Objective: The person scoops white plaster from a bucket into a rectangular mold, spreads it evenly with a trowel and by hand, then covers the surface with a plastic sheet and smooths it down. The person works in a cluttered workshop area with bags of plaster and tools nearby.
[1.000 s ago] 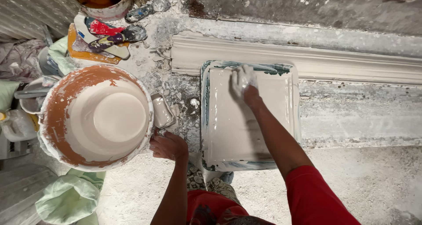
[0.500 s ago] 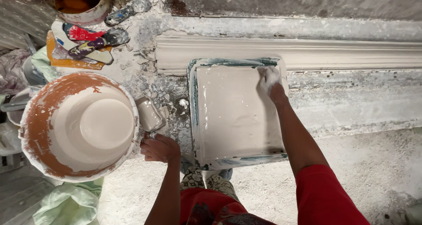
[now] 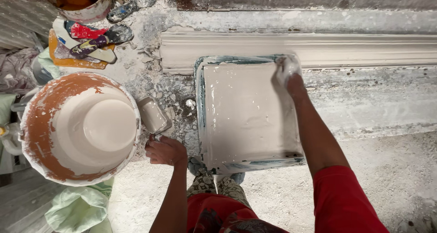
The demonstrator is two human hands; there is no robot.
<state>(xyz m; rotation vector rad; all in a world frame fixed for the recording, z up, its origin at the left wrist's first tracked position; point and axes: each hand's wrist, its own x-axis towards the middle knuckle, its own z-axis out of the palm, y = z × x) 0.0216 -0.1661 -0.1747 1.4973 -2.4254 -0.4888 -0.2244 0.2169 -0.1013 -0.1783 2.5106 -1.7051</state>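
Observation:
A square blue-rimmed tray (image 3: 199, 92) filled with smooth white plaster lies on the floor in front of me. My right hand (image 3: 287, 73), coated in white plaster, rests on the plaster at the tray's far right corner. My left hand (image 3: 165, 150) is closed around the handle of a small plaster-caked scoop (image 3: 153, 115) that lies on the floor between the tray and a large orange bucket (image 3: 36, 123). The bucket holds white plaster mix. My red sleeve and red clothing show at the bottom.
A long white moulded cornice (image 3: 318, 48) lies along the floor beyond the tray. Several plaster-smeared trowels and scrapers (image 3: 86, 41) sit on an orange board at the upper left, beside another bucket (image 3: 77, 0). Green cloth (image 3: 77, 210) lies below the big bucket.
My right hand has slid across the plaster from the tray's far middle to its far right corner. My left hand has stayed on the scoop handle.

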